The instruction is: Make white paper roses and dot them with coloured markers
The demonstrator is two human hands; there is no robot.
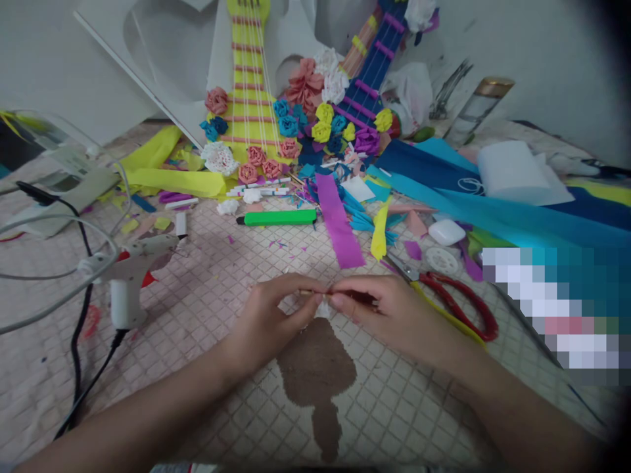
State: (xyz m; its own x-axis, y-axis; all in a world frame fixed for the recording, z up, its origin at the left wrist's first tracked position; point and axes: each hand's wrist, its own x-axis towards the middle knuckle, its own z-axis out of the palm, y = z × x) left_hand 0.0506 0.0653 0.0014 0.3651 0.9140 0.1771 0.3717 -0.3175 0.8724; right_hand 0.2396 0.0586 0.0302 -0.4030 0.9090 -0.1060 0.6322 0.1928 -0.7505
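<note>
Your left hand has its grip closed, thumb and forefinger pinching a thin stick. Your right hand is pinched shut too, seemingly on the same stick, its fingertips almost against the left ones. A white scrap shows just below where they meet; whether it is fixed to the stick, you can't tell from here.

To work this well, pinch lightly, turn the stick evenly between both thumbs and forefingers, and hold it level so the thin scrap doesn't crease or tear.

The stick lies crosswise, left to right, between your two grips, above the far end of the brown patch on the bench. The scissors lie to the right.
</note>
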